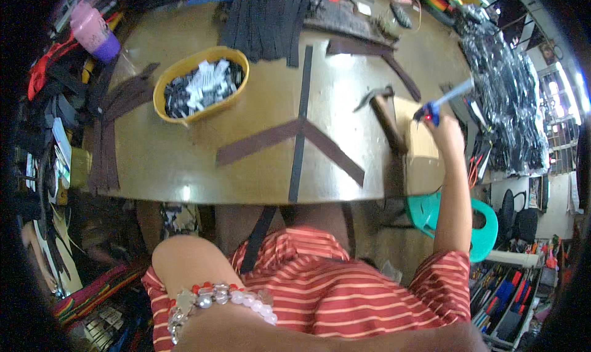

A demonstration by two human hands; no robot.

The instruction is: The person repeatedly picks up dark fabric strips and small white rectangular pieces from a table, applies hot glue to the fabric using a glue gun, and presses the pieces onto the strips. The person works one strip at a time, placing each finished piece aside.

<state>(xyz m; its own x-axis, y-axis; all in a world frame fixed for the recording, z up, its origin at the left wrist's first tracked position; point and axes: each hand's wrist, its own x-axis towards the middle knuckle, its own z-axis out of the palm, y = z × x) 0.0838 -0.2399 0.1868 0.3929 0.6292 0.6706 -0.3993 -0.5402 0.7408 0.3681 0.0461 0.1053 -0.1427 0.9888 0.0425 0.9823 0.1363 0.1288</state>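
**A:** Start with the hands. What is the right hand doing?

**B:** It is raised over the right edge of the table, fingers closed around a blue-handled tool with a pale shaft pointing up and away. It could be a brush or a lighter; the view is too small to say.

**A:** And the left hand?

**B:** Only the left forearm shows at the bottom edge, with a beaded bracelet on the wrist. The hand itself is out of frame, so I cannot tell whether it is open or closed.

**A:** What lies nearest?

**B:** A hammer rests just left of the right hand, its handle on a wooden block. Brown and black straps cross at the middle of the table, well apart from the tool. A yellow tub of small parts sits farther left.

**A:** Any advice?

**B:** I would judge a steady grip matters, with the tip kept clear of the hammer.
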